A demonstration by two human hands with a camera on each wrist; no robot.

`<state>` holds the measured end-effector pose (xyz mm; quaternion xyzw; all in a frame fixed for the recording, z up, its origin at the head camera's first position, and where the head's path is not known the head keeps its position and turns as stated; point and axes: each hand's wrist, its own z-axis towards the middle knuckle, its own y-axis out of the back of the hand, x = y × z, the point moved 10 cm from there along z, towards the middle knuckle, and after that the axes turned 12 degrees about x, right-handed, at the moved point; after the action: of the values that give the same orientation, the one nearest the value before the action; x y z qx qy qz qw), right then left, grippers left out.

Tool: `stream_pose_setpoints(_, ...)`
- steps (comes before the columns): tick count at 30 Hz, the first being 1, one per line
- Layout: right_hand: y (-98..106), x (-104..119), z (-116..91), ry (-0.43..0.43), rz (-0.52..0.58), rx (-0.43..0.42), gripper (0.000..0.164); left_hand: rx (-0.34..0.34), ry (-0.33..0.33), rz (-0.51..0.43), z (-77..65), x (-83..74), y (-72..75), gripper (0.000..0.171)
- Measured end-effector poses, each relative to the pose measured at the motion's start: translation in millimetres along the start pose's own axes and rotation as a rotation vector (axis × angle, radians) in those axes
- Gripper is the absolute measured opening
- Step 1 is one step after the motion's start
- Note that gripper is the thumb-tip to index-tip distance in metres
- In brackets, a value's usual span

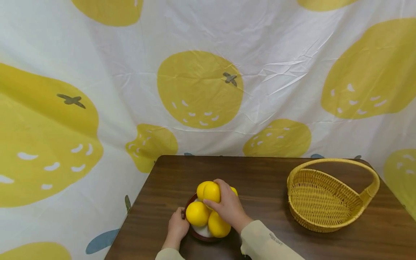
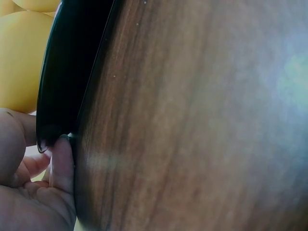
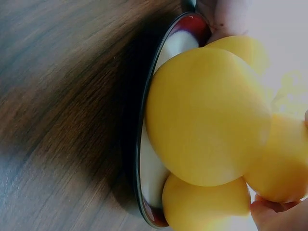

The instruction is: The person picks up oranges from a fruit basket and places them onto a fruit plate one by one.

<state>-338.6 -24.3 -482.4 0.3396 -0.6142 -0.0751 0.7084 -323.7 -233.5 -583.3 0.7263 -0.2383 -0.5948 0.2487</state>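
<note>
A shallow round dish (image 1: 202, 231) with a white inside and a dark red rim holds several smooth, rounded yellow fruits. My left hand (image 1: 178, 225) pinches the dish's rim at its left side; the left wrist view shows the thumb and fingers around the edge of the dish (image 2: 72, 62). Above the pile, my right hand (image 1: 229, 206) grips the topmost yellow fruit (image 1: 211, 191). Beneath and around it lie other yellow fruits, one at the left (image 1: 197, 213) and one at the front (image 1: 219, 224). In the right wrist view a large fruit (image 3: 207, 115) partly hides the dish.
A woven yellow basket (image 1: 325, 206) with a tall arched handle stands at the right of the dark brown wooden table (image 1: 260, 173). Behind the table hangs a white cloth (image 1: 273, 43) printed with big yellow fruits.
</note>
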Motion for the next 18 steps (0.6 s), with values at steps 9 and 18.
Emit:
stream_pose_setpoints(9,-8.0,-1.9,5.1,-0.029,0.040,0.029,0.071,-0.001,0.001,-0.018,-2.3,0.2,0.6,0.028)
stream_pose_setpoints(18,-11.3,-1.5,9.7,-0.037,0.033,0.035,0.071,0.018,0.008,-0.037,2.6,6.5,-0.7,0.030)
